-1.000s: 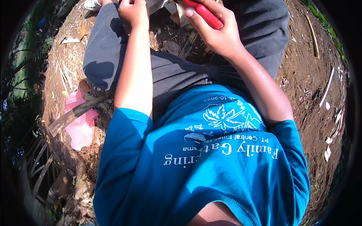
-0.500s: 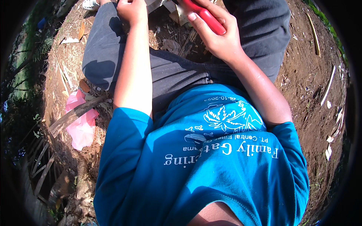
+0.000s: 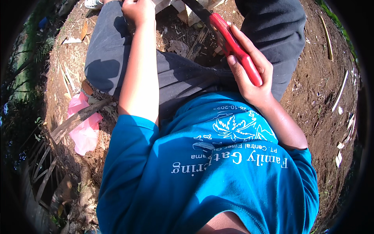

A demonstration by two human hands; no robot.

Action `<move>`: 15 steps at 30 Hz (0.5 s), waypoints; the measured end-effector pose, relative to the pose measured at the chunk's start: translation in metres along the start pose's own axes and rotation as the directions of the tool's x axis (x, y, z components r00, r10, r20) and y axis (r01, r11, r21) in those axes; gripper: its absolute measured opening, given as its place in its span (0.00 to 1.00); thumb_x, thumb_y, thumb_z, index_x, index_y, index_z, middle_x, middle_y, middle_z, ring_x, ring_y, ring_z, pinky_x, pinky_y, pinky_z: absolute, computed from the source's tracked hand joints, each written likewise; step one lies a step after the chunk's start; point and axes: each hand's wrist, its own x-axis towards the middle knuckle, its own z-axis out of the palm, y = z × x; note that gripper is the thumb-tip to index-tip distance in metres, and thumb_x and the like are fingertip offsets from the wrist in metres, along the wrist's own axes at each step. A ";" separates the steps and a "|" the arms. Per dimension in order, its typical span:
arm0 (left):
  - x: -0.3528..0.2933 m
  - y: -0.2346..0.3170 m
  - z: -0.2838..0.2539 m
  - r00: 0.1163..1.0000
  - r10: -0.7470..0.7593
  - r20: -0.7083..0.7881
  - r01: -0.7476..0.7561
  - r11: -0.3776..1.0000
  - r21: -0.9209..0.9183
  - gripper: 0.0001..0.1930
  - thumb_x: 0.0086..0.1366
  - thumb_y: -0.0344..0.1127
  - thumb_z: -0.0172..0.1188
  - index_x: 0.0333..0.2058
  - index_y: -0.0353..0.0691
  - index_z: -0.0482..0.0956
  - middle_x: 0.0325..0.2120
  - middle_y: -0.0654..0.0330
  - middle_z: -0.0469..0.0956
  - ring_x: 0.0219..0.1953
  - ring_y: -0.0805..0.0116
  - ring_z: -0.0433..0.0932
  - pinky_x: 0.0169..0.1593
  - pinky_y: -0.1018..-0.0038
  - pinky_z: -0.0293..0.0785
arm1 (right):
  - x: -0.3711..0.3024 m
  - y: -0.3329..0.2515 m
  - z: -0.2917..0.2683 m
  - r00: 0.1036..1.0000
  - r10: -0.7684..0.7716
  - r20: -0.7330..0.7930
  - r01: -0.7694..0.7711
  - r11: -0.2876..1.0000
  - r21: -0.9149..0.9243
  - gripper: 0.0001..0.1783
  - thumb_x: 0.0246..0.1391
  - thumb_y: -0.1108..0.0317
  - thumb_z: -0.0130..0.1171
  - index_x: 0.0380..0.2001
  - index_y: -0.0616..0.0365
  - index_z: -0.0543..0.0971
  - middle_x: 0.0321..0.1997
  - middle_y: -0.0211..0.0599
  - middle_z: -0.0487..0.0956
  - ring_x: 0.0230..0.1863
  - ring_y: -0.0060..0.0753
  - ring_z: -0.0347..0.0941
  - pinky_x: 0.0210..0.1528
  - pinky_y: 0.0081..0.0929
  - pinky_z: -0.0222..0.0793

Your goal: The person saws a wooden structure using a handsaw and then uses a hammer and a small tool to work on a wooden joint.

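Observation:
My right hand (image 3: 253,74) is wrapped round the red handle of a hand saw (image 3: 235,45). Its dark blade runs away from me to the upper left and leaves the picture at the top edge. My left hand (image 3: 139,12) is at the top edge, fingers curled closed. What it grips is mostly cut off by the picture's edge. A pale flat piece (image 3: 161,4), perhaps wood, shows just right of that hand, near the blade.
I sit on bare soil between my spread legs in dark trousers (image 3: 107,50). Wood chips and scraps (image 3: 179,47) lie between them. On the left are a pink plastic bag (image 3: 83,136) and a stick (image 3: 80,119) across it. Pale strips (image 3: 340,90) are scattered at right.
My right hand has drawn the saw back toward my body and to the right, so more of the blade shows. My left hand has hardly moved.

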 end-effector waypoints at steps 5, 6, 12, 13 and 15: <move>-0.008 0.003 -0.007 0.985 0.173 -0.019 -0.167 0.972 0.164 0.18 0.65 0.41 0.59 0.24 0.32 0.71 0.18 0.48 0.71 0.24 0.59 0.68 0.33 0.59 0.66 | 0.037 0.002 0.019 0.996 0.091 0.022 -0.092 0.995 0.046 0.30 0.65 0.73 0.60 0.69 0.59 0.70 0.60 0.40 0.81 0.50 0.21 0.79 0.52 0.18 0.73; -0.007 0.002 -0.007 0.984 0.177 -0.006 -0.173 0.972 0.158 0.18 0.65 0.41 0.60 0.24 0.32 0.71 0.18 0.48 0.71 0.24 0.59 0.68 0.33 0.59 0.66 | 0.059 0.008 0.024 0.988 0.145 0.045 -0.147 0.988 0.046 0.30 0.66 0.71 0.60 0.70 0.59 0.69 0.60 0.39 0.80 0.48 0.20 0.79 0.49 0.15 0.73; 0.000 -0.004 -0.003 0.982 0.189 0.030 -0.191 0.972 0.138 0.18 0.66 0.43 0.60 0.27 0.32 0.74 0.21 0.47 0.75 0.25 0.55 0.72 0.35 0.58 0.67 | 0.104 0.022 0.050 0.999 0.041 -0.028 -0.037 0.990 0.135 0.25 0.60 0.80 0.56 0.62 0.64 0.76 0.45 0.36 0.83 0.41 0.19 0.77 0.45 0.20 0.73; -0.005 0.004 -0.001 0.986 0.162 0.025 -0.164 0.975 0.151 0.18 0.65 0.44 0.60 0.27 0.32 0.75 0.22 0.46 0.76 0.26 0.54 0.72 0.35 0.58 0.68 | 0.101 0.031 0.052 0.983 -0.135 -0.123 0.145 0.986 0.076 0.25 0.60 0.81 0.55 0.62 0.65 0.75 0.51 0.40 0.83 0.48 0.22 0.77 0.53 0.21 0.72; -0.008 0.016 -0.009 0.993 0.117 -0.005 -0.114 0.972 0.204 0.17 0.65 0.44 0.59 0.27 0.32 0.75 0.23 0.45 0.77 0.26 0.52 0.74 0.35 0.58 0.69 | 0.074 0.020 0.039 0.998 -0.050 -0.045 0.049 0.999 -0.005 0.28 0.64 0.75 0.58 0.67 0.59 0.71 0.52 0.35 0.83 0.40 0.15 0.76 0.43 0.15 0.72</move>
